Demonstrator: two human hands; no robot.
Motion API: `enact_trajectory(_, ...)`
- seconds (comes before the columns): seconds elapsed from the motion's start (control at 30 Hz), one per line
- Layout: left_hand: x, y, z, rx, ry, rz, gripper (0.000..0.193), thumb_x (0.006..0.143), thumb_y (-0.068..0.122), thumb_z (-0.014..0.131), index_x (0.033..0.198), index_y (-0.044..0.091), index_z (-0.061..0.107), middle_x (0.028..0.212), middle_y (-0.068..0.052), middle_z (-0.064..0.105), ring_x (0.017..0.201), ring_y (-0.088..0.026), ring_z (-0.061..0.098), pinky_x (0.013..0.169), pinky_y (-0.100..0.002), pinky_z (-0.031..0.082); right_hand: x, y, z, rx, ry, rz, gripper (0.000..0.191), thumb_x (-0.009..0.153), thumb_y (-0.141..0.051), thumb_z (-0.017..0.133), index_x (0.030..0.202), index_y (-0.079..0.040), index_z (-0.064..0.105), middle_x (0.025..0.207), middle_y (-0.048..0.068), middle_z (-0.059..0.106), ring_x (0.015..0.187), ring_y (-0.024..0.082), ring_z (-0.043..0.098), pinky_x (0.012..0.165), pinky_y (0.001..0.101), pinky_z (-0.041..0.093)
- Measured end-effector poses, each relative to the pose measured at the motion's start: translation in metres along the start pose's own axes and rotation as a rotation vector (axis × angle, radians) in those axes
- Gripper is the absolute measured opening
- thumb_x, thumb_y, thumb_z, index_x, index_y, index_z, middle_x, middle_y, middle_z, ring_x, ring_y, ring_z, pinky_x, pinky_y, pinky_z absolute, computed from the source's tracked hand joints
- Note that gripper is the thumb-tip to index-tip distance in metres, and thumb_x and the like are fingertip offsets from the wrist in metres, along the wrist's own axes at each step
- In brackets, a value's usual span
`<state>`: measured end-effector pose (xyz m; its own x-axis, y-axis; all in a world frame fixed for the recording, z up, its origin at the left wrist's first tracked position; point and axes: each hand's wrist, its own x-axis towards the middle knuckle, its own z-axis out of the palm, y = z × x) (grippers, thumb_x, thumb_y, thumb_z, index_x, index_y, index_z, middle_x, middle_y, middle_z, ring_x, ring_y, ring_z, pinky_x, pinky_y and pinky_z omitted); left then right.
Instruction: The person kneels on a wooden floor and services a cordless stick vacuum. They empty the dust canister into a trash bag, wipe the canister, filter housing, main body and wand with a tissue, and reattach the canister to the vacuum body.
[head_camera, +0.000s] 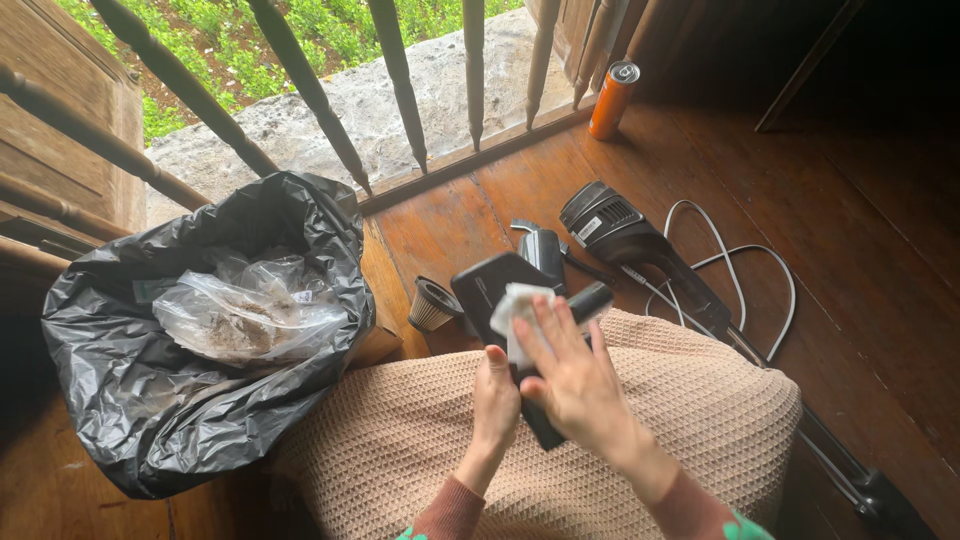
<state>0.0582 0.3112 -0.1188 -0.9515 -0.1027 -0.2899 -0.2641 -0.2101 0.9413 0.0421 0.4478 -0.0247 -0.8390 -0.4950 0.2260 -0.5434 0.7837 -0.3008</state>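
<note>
At the far left a black rubbish bag (150, 380) stands open on the wooden floor (850, 200), its mouth rolled wide just beside the person's knees, so that whatever comes loose can drop straight in; a clear plastic bag (245, 315) with brownish dust already lies inside it. To its right, on the floor near the knees, sits a small pleated filter (432, 305), set aside on its end and apart from the rest.

Over the lap, which is covered by a beige knitted skirt (420, 440), the left hand (496, 400) is closed around the lower end of a black vacuum part (495, 285), holding it tilted up and steady. The right hand (575, 375) lies flat across that part with fingers spread, pressing a white wipe (515, 305) against its surface; this grip is an open-palmed press rather than a clasp, which suits rubbing.

Just behind, on the floor, lies the vacuum's body (625, 240) with its pale cord (740, 260) looping beside it, within reach but clear of the lap. Farther back, at the foot of the wooden railing (400, 70), an orange drink can (613, 100) stands upright, well apart from the work.
</note>
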Motion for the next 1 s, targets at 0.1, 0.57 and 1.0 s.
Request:
enact_trajectory(0.1, -0.002, 0.010, 0.005, -0.178, -0.087, 0.074, 0.084, 0.092, 0.075, 0.033, 0.123, 0.002, 0.063, 0.112, -0.011, 0.069, 0.100, -0.015, 0.065, 0.089, -0.030, 0.054, 0.016, 0.001, -0.003, 0.024, -0.017, 0.013, 0.081, 0.099, -0.064, 0.022, 0.158, -0.011, 0.037, 0.170, 0.019, 0.022, 0.155, 0.043, 0.019, 0.115, 0.0685, 0.020)
enact_trajectory(0.57, 0.018, 0.038, -0.017, -0.273, 0.129, 0.033, 0.048, 0.085, 0.034, 0.079, 0.111, -0.005, 0.068, 0.103, -0.009, 0.073, 0.089, -0.013, 0.067, 0.081, -0.028, 0.056, -0.055, -0.013, 0.033, 0.207, 0.331, 0.066, 0.038, 0.096, -0.007, 0.062, 0.134, -0.001, 0.064, 0.143, 0.019, 0.062, 0.138, 0.036, 0.057, 0.112, 0.0419, 0.049)
enact_trajectory(1.0, 0.074, 0.069, -0.005, -0.269, 0.024, -0.124, 0.075, 0.076, 0.015, 0.084, 0.132, -0.005, 0.038, 0.119, -0.019, 0.062, 0.102, -0.023, 0.070, 0.088, -0.037, 0.061, -0.012, 0.060, 0.055, 1.601, 0.107, 0.918, 0.024, 0.090, -0.009, 0.073, 0.110, 0.004, 0.072, 0.087, 0.005, 0.073, 0.065, 0.007, 0.061, 0.053, 0.0224, 0.045)
